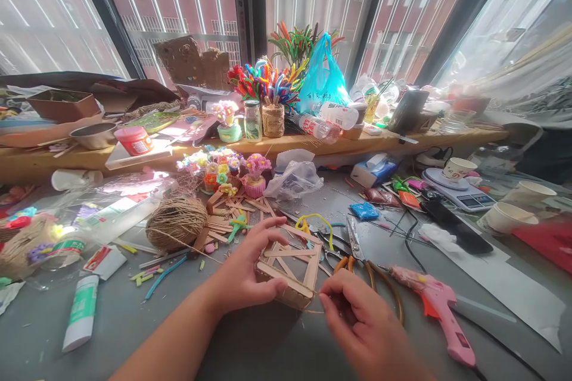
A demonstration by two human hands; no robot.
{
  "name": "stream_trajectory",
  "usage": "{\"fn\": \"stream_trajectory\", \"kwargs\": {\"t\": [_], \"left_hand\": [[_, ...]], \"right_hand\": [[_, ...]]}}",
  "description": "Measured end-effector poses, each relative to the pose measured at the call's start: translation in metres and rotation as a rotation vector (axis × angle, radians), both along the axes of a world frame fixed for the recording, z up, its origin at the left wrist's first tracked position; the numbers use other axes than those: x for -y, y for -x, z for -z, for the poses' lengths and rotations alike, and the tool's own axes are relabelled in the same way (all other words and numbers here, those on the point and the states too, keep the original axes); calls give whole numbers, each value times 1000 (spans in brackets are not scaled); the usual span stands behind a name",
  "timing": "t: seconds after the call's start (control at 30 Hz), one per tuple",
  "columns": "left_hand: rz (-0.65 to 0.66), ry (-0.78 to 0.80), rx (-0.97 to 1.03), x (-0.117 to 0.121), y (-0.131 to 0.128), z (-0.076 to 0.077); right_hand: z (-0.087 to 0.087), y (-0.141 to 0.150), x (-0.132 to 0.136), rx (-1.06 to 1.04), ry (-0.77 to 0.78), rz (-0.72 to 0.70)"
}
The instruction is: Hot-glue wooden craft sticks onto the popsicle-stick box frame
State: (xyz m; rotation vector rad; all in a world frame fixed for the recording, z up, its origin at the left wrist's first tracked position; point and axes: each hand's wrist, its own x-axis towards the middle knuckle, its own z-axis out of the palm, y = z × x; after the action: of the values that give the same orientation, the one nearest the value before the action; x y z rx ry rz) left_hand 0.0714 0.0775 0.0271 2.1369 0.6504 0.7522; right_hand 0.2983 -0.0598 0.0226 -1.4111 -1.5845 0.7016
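Observation:
A small box built of wooden craft sticks [286, 280] rests on the grey table, twine running along its lower side. My left hand [248, 271] is closed around its left side, thumb on the near edge and fingers over the far one. At the box's near right corner, my right hand [357, 315] pinches the thin twine between thumb and forefinger. A large ball of jute twine [176, 223] sits left of the box, its strand leading toward my left hand. Loose craft sticks [221, 227] lie behind the left hand.
Right of my right hand lies a pink hot glue gun [440, 309] with its cord. Scissors [354, 238] and orange-handled pliers [370, 277] are just behind that hand. A glue stick tube [81, 312] lies at left; a kitchen scale [460, 190] stands far right.

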Motion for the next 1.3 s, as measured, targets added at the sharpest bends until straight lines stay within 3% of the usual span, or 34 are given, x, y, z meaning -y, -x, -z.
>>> {"fn": "stream_trajectory", "kwargs": {"t": [0.4, 0.5, 0.67, 0.77, 0.97, 1.17, 1.3], "left_hand": [[13, -20, 14, 0, 0, 2], [-8, -186, 44, 4, 0, -1], [11, -668, 59, 19, -5, -9], [54, -790, -11, 27, -11, -15], [23, -820, -65, 31, -19, -20], [-62, -749, 44, 29, -17, -8], [-18, -842, -6, 29, -13, -6]], "right_hand": [[8, 4, -5, -99, 52, 41], [9, 8, -4, -176, 76, 78], [12, 10, -5, -214, 78, 70], [14, 8, -6, -220, 69, 46], [19, 8, -7, -276, 82, 22], [21, 7, -7, -268, 94, 24], [20, 6, -7, -261, 107, -7]]}}
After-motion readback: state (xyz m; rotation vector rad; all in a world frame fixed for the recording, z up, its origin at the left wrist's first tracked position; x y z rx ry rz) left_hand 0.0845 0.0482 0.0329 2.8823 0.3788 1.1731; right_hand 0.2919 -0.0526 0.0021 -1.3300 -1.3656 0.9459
